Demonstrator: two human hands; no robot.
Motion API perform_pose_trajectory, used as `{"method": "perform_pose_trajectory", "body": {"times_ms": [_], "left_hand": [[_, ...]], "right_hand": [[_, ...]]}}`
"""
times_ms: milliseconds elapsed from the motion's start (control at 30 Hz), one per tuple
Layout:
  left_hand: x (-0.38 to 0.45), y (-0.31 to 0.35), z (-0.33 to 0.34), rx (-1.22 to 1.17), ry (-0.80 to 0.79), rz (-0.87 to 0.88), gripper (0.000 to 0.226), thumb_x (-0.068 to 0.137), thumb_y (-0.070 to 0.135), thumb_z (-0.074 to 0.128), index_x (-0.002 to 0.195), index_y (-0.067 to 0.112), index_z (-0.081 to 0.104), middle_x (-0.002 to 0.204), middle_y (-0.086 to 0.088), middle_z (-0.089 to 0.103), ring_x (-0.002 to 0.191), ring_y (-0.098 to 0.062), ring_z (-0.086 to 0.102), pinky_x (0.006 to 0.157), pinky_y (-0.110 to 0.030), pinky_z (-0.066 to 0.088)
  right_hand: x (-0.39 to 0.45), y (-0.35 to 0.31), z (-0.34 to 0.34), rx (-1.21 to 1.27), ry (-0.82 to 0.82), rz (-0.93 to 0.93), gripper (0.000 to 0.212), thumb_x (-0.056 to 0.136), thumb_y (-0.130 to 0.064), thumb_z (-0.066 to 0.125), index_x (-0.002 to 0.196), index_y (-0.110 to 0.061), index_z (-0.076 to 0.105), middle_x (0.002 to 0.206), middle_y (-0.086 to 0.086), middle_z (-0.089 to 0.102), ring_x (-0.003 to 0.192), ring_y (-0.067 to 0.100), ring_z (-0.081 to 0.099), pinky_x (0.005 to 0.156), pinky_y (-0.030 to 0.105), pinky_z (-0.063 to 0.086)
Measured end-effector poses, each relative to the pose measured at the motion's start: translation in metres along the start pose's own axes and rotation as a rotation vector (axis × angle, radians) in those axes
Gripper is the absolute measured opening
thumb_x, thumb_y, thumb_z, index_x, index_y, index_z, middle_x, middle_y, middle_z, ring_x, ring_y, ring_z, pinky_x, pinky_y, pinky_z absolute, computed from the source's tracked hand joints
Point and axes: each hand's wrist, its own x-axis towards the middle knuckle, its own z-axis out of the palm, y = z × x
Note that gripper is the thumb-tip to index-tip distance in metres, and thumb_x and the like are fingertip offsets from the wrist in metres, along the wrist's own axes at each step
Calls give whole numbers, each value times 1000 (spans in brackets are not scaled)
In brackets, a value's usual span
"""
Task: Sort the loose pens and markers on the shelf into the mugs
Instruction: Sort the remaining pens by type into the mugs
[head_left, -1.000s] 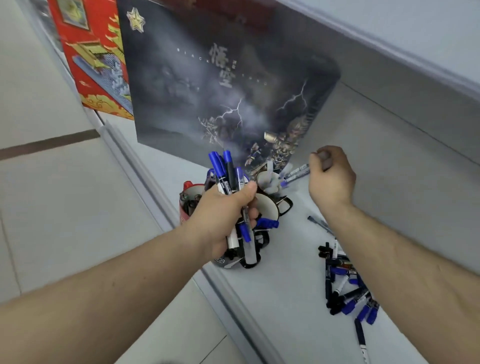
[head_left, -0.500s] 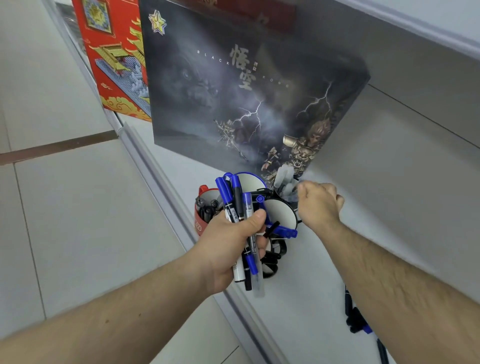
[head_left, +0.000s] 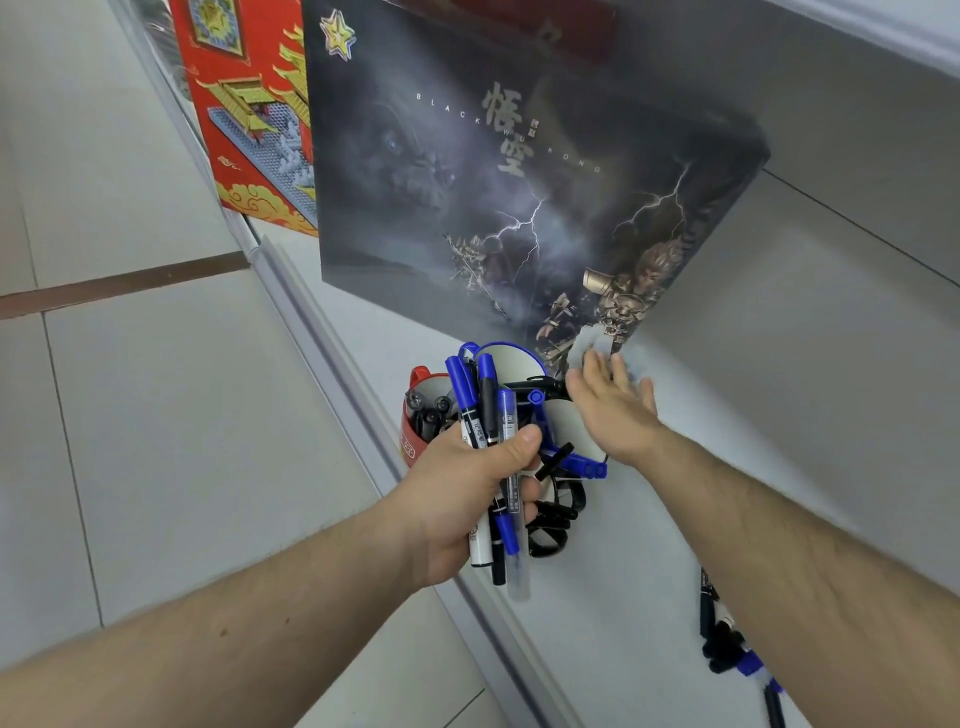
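Gripping a bundle of pens and markers (head_left: 491, 457), the left hand (head_left: 467, 499) has its fingers curled tight round the barrels and its thumb pressed across the front of them, blue caps standing up above the fist and more ends sticking out below it. It holds the bundle over the front edge of the white shelf (head_left: 623, 597), in front of a cluster of mugs. A red mug (head_left: 415, 441) stands nearest that front edge with dark pens upright inside; a blue-rimmed mug (head_left: 511, 353) stands behind it, and a black-rimmed white mug (head_left: 569, 431) sits beside them with a blue marker (head_left: 576, 464) lying across its lip. The right hand (head_left: 608, 410) reaches over the black-rimmed mug with fingers spread nearly straight, slightly blurred, holding nothing; just past its fingertips some pale, clear-capped pens (head_left: 595, 345) stand up, though whether the fingers touch them cannot be told. More loose markers (head_left: 727, 644) lie in a heap farther right along the shelf, partly hidden by the right forearm. A dark Black Wukong box (head_left: 519, 171) stands behind the mugs, with a red box (head_left: 244, 114) beyond it.
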Motion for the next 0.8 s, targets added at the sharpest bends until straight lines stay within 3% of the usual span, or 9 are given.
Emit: {"method": "perform_pose_trajectory", "body": {"times_ms": [100, 167, 233, 267, 333, 467, 600, 700, 800], "left_hand": [[-4, -2, 2, 6, -93, -41, 14, 90, 17, 62, 78, 12, 58, 67, -2, 57, 55, -14, 55, 58, -30, 53], [-8, -4, 9, 17, -154, -66, 12, 85, 19, 65, 79, 12, 57, 66, -1, 57, 54, -14, 55, 58, -29, 53], [-14, -6, 19, 37, -224, -81, 15, 81, 17, 70, 79, 11, 57, 68, -3, 57, 54, -16, 55, 56, -29, 52], [-17, -7, 25, 54, -261, -86, 17, 81, 15, 74, 80, 11, 57, 70, -4, 58, 54, -17, 55, 56, -29, 52], [-26, -6, 37, 86, -342, -89, 15, 79, 16, 71, 83, 10, 58, 72, -4, 60, 56, -18, 57, 57, -31, 52], [-54, -3, 64, 68, -438, -82, 6, 83, 20, 72, 79, 15, 69, 70, -2, 63, 57, -15, 60, 59, -29, 55], [-66, -7, 78, -150, -297, -124, 19, 78, 28, 63, 84, 10, 63, 70, -3, 64, 59, -15, 63, 59, -28, 57], [-67, -10, 82, -259, -271, -150, 34, 88, 31, 55, 61, 18, 71, 69, 0, 64, 60, -13, 64, 62, -28, 57], [-67, -16, 85, -281, -247, -130, 32, 87, 30, 55, 62, 18, 71, 72, 0, 66, 64, -14, 66, 65, -30, 58]], "right_hand": [[-19, -12, -23, 239, 168, 3, 65, 99, -56, 15, 157, -27, 5, 165, -4, 8, 151, 12, -6, 120, 42, -13], [-46, -22, -41, 439, 302, -2, 55, 99, -51, 39, 148, -26, 37, 151, -1, 43, 145, 22, 29, 121, 45, 18], [-85, -29, -58, 634, 313, -45, 30, 93, -42, 57, 113, -21, 66, 103, -8, 72, 103, 16, 65, 93, 36, 50], [-108, -32, -64, 680, 280, -61, 21, 91, -40, 61, 97, -22, 70, 79, -12, 70, 81, 11, 65, 76, 30, 52], [-151, -32, -69, 654, 186, -65, 22, 87, -45, 64, 83, -25, 71, 60, -15, 60, 62, 6, 56, 62, 24, 44], [-217, -30, -70, 770, 88, 42, 32, 88, -52, 60, 91, -21, 66, 69, -8, 64, 54, 7, 53, 54, 23, 41], [-267, -20, -59, 891, -53, 91, 54, 75, -71, 50, 99, -26, 65, 80, -6, 68, 63, 16, 60, 59, 31, 43], [-288, -14, -41, 946, -69, 116, 36, 87, -51, 58, 105, -21, 62, 85, 5, 70, 64, 19, 64, 62, 33, 45], [-297, -6, -24, 899, -56, 100, 7, 95, -19, 60, 102, -16, 61, 77, 8, 70, 61, 18, 65, 61, 28, 47]]}}
